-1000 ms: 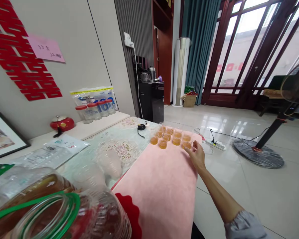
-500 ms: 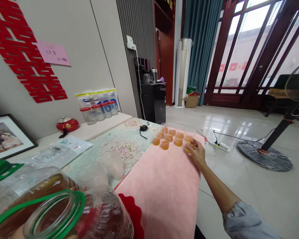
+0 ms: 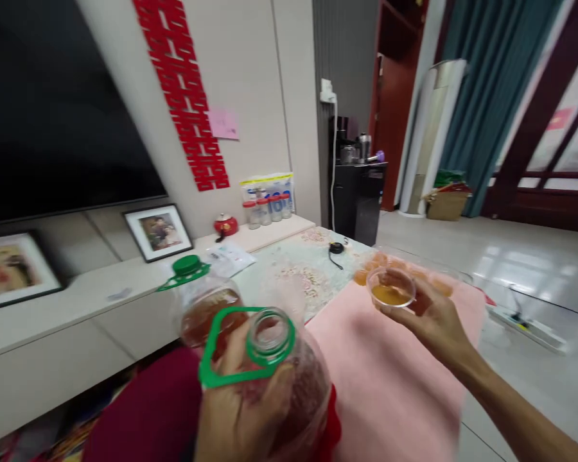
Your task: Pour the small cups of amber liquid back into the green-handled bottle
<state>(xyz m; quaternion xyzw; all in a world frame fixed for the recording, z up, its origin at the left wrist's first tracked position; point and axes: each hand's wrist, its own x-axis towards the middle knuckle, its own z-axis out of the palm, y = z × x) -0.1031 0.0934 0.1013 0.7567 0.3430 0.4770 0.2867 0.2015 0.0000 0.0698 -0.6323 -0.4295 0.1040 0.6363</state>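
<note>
My left hand (image 3: 245,398) is wrapped round the green handle (image 3: 210,350) of a large clear jug (image 3: 313,378) with dark reddish liquid in it; its mouth is uncapped. In my right hand (image 3: 428,314) is a clear plastic cup (image 3: 390,287), slightly tilted, with amber liquid at the bottom. The cup is held above the pink cloth (image 3: 390,372). Behind it stand several blurred cups of amber liquid (image 3: 378,260). A second jug (image 3: 209,308) with a green cap stands left of the one I grip.
A black tape measure (image 3: 336,248) lies on the floral tablecloth (image 3: 270,282). Several red-lidded jars (image 3: 264,213) and a red pot (image 3: 225,224) line the wall ledge. Framed photos (image 3: 158,232) stand left. A power strip (image 3: 527,327) lies on the floor at right.
My right hand has lifted a cup from the far end of the pink cloth and brought it nearer. My left hand and the jug have come into fuller view as my head turned left.
</note>
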